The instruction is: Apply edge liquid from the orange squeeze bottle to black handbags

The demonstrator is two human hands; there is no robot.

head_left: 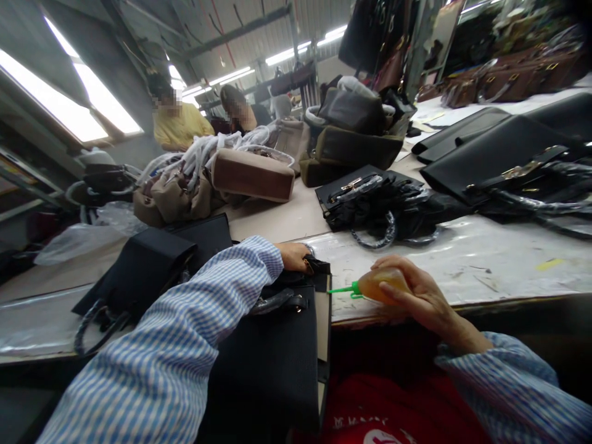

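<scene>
— Room ahead? 
— I see bare table [485, 259] past my right hand [416, 293]. 
— Obstacles? 
— Black handbag [277, 345] under my left hand [293, 256]; wrapped black bags [383, 206] beyond; tan bags [208, 182] crowd the left.

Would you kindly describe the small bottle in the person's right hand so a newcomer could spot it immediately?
Find the long worktable piled with handbags, then its near edge. There the right hand grips a small squeeze bottle beside the black handbag. It alone is translucent amber with a thin green nozzle.
</scene>
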